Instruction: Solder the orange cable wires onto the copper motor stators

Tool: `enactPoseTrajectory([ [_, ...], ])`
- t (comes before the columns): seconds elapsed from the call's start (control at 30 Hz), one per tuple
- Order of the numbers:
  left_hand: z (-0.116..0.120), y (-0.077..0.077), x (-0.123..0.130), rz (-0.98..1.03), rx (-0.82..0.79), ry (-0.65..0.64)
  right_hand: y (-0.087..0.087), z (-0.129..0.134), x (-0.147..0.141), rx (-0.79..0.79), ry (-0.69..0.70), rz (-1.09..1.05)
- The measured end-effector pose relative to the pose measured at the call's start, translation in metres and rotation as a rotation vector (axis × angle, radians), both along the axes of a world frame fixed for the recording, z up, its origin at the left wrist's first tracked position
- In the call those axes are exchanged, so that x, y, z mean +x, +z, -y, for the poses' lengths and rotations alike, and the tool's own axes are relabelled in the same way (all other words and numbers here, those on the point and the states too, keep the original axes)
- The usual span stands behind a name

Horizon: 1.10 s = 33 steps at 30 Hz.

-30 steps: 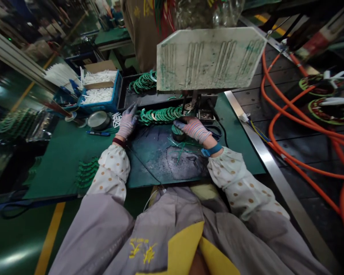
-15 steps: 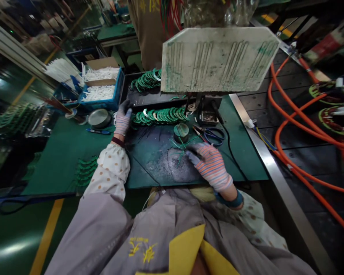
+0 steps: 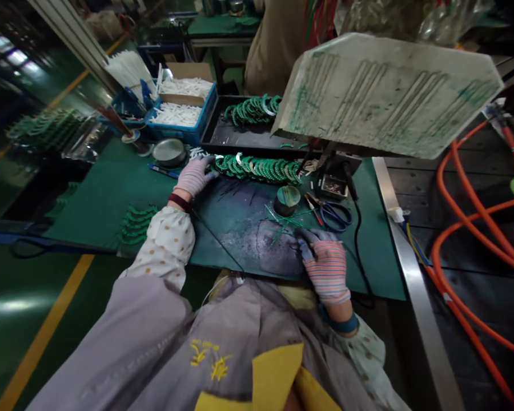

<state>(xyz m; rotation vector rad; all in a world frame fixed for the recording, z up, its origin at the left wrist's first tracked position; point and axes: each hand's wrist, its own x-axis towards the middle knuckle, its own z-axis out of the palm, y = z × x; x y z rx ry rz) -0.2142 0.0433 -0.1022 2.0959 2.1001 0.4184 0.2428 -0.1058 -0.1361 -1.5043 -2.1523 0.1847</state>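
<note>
My left hand (image 3: 196, 175), in a striped glove, reaches to the left end of a row of green curved circuit boards (image 3: 259, 169). Its thumb and fingers are apart at the end board, and no piece shows lifted in them. On the worn dark part of the mat rests my right hand (image 3: 323, 258), gloved, fingers loosely spread and bent down, with nothing visible in them. Thin green wires (image 3: 288, 220) lie just beyond its fingertips. Behind those wires stands a small round block (image 3: 286, 200), with blue-handled scissors (image 3: 334, 217) to its right.
A blue bin (image 3: 177, 108) of white tubes stands at the back left, near a round metal dish (image 3: 169, 152). More curved boards (image 3: 132, 222) lie at left. A large pale panel (image 3: 389, 97) overhangs the back right. Orange cables (image 3: 449, 228) loop beyond the metal edge.
My left hand has moved to the end of the board row, its fingers now reaching rightward. My right hand has drawn back from the green wires toward me. The view has turned.
</note>
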Motion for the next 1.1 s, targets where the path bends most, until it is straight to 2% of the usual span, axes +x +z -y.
enactPoseTrajectory([
  [0.1,-0.005,0.001,0.0,0.043,0.082,-0.009,-0.004,0.004,0.004,-0.012,0.024,-0.036],
  [0.17,-0.008,0.001,0.002,0.058,0.082,-0.029,-0.008,0.007,0.006,-0.021,0.021,-0.04],
  [0.27,-0.006,0.0,0.003,0.086,0.06,-0.101,-0.014,0.012,0.009,0.039,0.004,-0.053],
  [0.33,0.0,0.001,0.002,0.103,0.115,-0.098,-0.017,0.014,0.011,0.093,0.007,-0.076],
  [0.37,0.003,0.002,0.001,0.107,0.156,-0.054,-0.017,0.014,0.012,0.11,0.015,-0.089],
  [0.43,0.01,0.006,-0.002,0.103,0.206,0.12,-0.016,0.014,0.013,0.118,0.037,-0.112],
  [0.53,0.014,0.01,-0.006,0.076,0.152,0.399,-0.014,0.011,0.013,0.106,0.063,-0.13],
  [0.6,0.012,0.01,-0.008,0.074,0.097,0.461,-0.015,0.009,0.011,0.112,0.081,-0.126],
  [0.87,0.0,0.007,-0.015,0.264,-0.04,0.35,-0.024,0.006,0.006,0.169,0.131,-0.109],
  [1.03,0.006,-0.001,0.005,0.289,0.223,0.396,-0.027,0.003,0.006,0.167,0.134,-0.103],
  [1.1,0.004,-0.006,0.013,0.299,0.263,0.37,-0.029,0.002,0.005,0.17,0.126,-0.075],
])
